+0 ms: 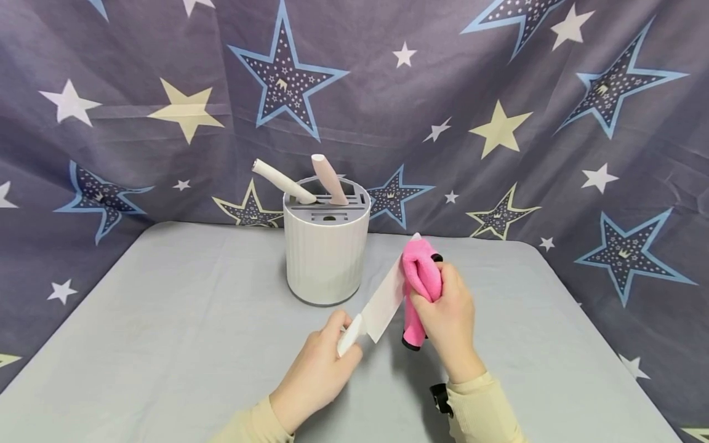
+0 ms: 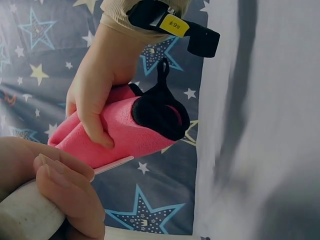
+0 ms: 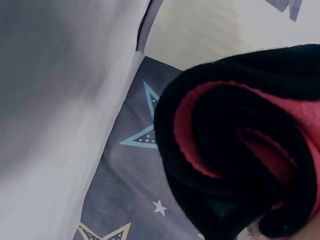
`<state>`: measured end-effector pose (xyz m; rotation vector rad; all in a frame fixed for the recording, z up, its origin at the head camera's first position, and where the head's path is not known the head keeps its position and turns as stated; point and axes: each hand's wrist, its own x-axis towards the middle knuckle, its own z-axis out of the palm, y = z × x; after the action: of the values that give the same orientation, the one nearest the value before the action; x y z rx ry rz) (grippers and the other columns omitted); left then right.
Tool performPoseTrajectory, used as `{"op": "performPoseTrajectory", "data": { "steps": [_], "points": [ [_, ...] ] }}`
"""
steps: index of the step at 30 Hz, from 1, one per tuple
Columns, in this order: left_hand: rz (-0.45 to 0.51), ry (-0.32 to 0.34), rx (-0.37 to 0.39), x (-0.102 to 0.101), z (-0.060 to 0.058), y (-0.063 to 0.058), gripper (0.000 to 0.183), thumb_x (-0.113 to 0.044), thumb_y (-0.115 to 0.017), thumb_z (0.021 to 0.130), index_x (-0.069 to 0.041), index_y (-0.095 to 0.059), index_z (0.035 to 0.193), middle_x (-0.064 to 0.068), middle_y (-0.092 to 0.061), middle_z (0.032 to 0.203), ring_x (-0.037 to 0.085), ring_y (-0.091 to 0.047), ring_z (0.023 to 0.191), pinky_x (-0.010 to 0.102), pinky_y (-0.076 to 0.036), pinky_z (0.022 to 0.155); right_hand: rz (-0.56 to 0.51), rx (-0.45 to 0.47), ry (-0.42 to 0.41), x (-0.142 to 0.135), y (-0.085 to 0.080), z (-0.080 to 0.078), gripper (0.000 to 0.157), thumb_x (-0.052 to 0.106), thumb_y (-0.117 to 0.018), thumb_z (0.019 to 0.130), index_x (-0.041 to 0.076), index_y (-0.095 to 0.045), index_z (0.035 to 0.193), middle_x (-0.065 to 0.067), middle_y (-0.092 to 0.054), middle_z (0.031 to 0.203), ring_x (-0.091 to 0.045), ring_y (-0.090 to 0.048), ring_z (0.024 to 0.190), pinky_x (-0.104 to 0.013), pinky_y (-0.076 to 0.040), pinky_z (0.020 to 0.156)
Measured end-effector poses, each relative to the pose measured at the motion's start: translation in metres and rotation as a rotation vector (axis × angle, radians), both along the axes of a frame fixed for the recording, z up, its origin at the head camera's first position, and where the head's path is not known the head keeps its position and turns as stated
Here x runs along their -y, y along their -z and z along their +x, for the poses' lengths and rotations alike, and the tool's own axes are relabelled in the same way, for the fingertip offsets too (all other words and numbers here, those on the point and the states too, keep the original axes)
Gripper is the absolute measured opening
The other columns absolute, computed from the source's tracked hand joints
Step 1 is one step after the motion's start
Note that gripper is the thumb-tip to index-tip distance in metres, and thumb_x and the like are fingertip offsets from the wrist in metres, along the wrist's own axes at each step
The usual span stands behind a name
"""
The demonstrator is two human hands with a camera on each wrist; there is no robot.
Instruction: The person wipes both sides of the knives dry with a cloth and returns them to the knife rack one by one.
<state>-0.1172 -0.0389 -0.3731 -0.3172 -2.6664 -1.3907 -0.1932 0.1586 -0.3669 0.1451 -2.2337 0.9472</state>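
My left hand grips the white handle of a broad kitchen knife, whose pale blade slants up and away to the right. A pink cloth with black edging is bunched in my right hand, its folds over the far part of the blade; the white tip shows just past them. The left wrist view has the right fingers pressed on the pink cloth, a black loop at its end, with the blade's edge along its underside. Rolled layers of the cloth fill much of the right wrist view.
A white ribbed knife block stands beyond the left hand. From its slotted grey top rise a white handle and a pinkish handle. The table has a grey cover, and a star-patterned curtain hangs behind it.
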Motion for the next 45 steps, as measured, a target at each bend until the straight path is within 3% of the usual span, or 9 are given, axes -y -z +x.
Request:
{"op": "performPoseTrajectory", "data": {
  "steps": [16,25,36,45],
  "points": [
    [0.005,-0.024,-0.049,0.003,-0.003,-0.005,0.02,-0.006,-0.057,0.083,-0.017,-0.046,0.095,-0.012,-0.037,0.052,0.002,-0.033,0.047,0.02,-0.03,0.045,0.027,0.004,-0.094,0.014,-0.009,0.015,0.031,0.004,-0.075,0.07,0.003,-0.06,0.098,-0.01,-0.06,0.081,-0.025,-0.056,0.07,-0.037,-0.045,0.06],
    [0.007,-0.027,-0.034,0.004,-0.005,-0.007,0.02,-0.006,-0.058,0.084,-0.018,-0.047,0.095,-0.011,-0.036,0.051,0.002,-0.032,0.046,0.021,-0.029,0.045,0.021,0.03,-0.138,0.017,-0.011,0.022,0.032,0.003,-0.075,0.068,0.005,-0.06,0.096,-0.008,-0.058,0.078,-0.022,-0.055,0.068,-0.033,-0.044,0.058],
    [0.015,-0.036,-0.027,0.005,-0.006,-0.007,0.02,-0.007,-0.059,0.084,-0.018,-0.047,0.095,-0.01,-0.037,0.05,0.003,-0.033,0.046,0.021,-0.03,0.045,-0.046,0.11,-0.226,0.023,-0.016,0.034,0.032,0.001,-0.077,0.069,0.008,-0.061,0.096,-0.005,-0.058,0.078,-0.016,-0.055,0.07,-0.027,-0.046,0.058],
    [0.006,-0.036,-0.04,0.006,-0.006,-0.008,0.019,-0.007,-0.058,0.084,-0.017,-0.047,0.097,-0.01,-0.04,0.052,0.003,-0.034,0.045,0.021,-0.031,0.044,-0.084,0.102,-0.321,0.029,-0.016,0.04,0.032,-0.002,-0.077,0.066,0.009,-0.061,0.093,-0.004,-0.059,0.076,-0.013,-0.054,0.067,-0.025,-0.047,0.056]
  ]
}}
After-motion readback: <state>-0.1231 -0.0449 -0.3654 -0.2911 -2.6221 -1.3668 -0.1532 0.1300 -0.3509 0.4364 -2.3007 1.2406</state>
